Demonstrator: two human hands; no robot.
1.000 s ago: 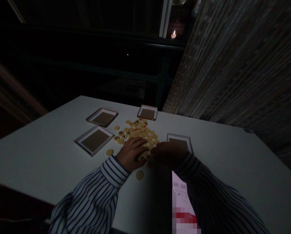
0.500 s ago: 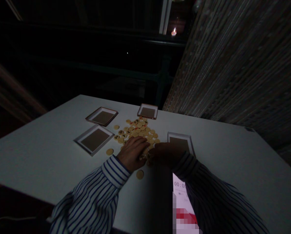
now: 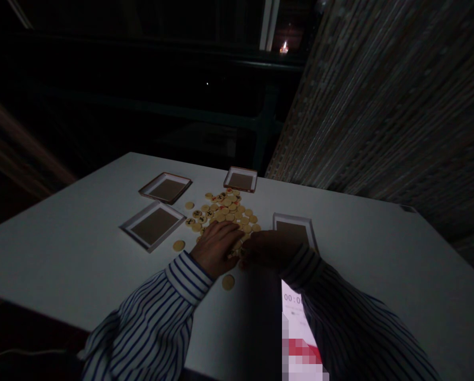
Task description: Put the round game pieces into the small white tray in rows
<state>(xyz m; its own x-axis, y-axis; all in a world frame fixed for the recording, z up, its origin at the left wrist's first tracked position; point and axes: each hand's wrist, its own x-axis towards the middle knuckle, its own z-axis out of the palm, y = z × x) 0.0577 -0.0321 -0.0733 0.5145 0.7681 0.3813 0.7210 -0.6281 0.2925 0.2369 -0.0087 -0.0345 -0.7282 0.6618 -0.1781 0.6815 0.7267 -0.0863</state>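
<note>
A heap of round, pale wooden Chinese chess pieces (image 3: 231, 211) lies on the white table, some showing black or red characters, others blank side up. My left hand (image 3: 217, 247) rests over the near side of the heap, its fingers loosely stretched and curved across the discs. Opposite it, my right hand (image 3: 270, 247) reaches in from the right in deep shadow, fingers apart from the thumb and touching pieces. Several discs sit between the two hands, partly hidden. One loose disc (image 3: 228, 282) lies nearer me, and another disc (image 3: 178, 245) lies to the left.
Shallow open boxes surround the heap: a grey-rimmed box (image 3: 127, 226) and a brown-edged box (image 3: 145, 189) on the left, a small box (image 3: 240, 189) behind, and another box (image 3: 310, 227) beside my right hand. A lit screen with a timer (image 3: 294, 299) is under my right forearm. String curtains (image 3: 359, 106) hang at right.
My right hand has shifted slightly, its fingers flatter over the discs between the hands. The left hand stays almost still. The boxes and loose discs keep their places.
</note>
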